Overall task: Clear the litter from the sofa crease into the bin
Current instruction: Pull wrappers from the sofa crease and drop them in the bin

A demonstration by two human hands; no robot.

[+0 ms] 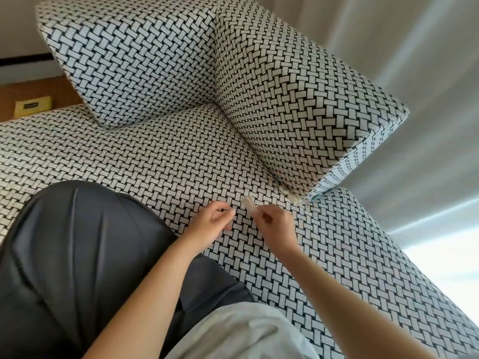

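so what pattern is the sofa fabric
A black-and-white basket-weave pattern covers the sofa; the head view, the only one, shows it clearly.

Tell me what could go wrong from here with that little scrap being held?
The right hand pinches the pale scrap by one end; it could slip and vanish against the patterned seat. More litter sits wedged in the crease beneath the cushion corner and might get pushed deeper. No bin is in view, so the carry may be long.

a yellow pack lies on the wooden floor far up-left of the right grip; pale curtains hang up-right of it.
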